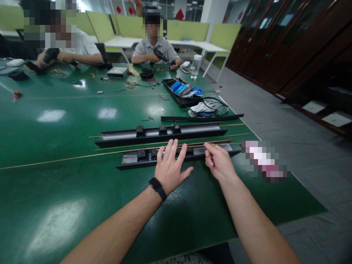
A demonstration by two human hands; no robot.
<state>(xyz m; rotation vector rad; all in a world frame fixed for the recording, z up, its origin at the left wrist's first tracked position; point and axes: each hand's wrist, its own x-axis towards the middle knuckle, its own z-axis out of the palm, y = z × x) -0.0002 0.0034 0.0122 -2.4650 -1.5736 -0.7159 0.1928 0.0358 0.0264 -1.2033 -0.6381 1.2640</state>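
My left hand (171, 165), a dark watch on its wrist, lies with fingers spread over the nearer black metal rail (132, 165) and a thin brass-coloured rod (68, 159). My right hand (220, 161) is closed in a pinch on that rod near the rail's right end. The rod runs along the rail's far side and stretches far out to the left. Inside the nearer rail sit small black blocks (141, 155), partly hidden by my left fingers. Behind it lies a second black rail (162, 138) with 3 similar blocks, and more thin rods lie alongside.
A loose black strip (203, 118) lies beyond the rails. Behind it are gloves (202, 109) and a black tray (181, 101) of blue items. Two people across the green table (82, 194) hold power tools. A clear bottle (196, 66) stands near the right edge.
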